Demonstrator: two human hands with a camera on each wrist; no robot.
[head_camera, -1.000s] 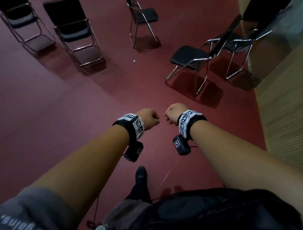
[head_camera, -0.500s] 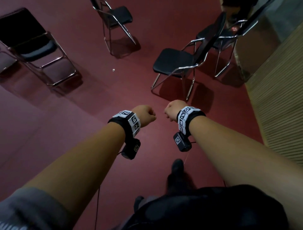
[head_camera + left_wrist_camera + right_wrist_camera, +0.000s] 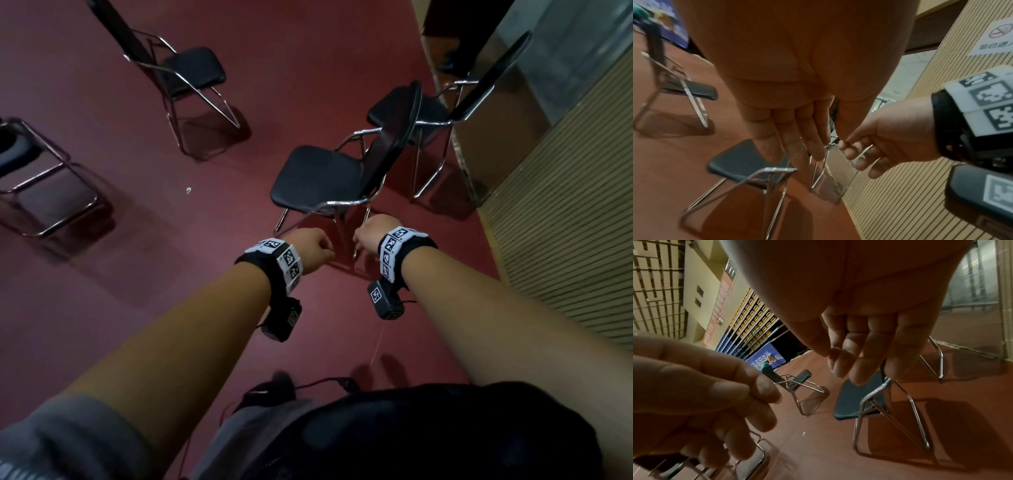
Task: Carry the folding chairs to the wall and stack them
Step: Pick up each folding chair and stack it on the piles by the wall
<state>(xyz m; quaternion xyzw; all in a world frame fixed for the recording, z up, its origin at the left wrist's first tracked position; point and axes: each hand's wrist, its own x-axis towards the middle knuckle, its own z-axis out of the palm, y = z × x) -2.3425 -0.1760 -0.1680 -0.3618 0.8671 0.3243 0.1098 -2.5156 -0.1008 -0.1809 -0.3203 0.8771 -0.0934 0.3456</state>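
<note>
The nearest folding chair, black seat on a chrome frame, stands unfolded just ahead of both hands. My left hand hovers above the floor near the chair's front leg, fingers relaxed, holding nothing. My right hand hangs beside it, close to the chair's side rail, also empty. In the left wrist view the left fingers point down at the same chair. The right wrist view shows the right fingers loosely bent above the seat.
A second unfolded chair stands behind the first, against the ribbed wooden wall on the right. Two more unfolded chairs stand at the upper left and left edge. Red floor lies between them. A cable trails by my feet.
I have walked forward and turned right; the nearest chair has come from the upper right to just ahead of my hands. Both hands stayed side by side and empty.
</note>
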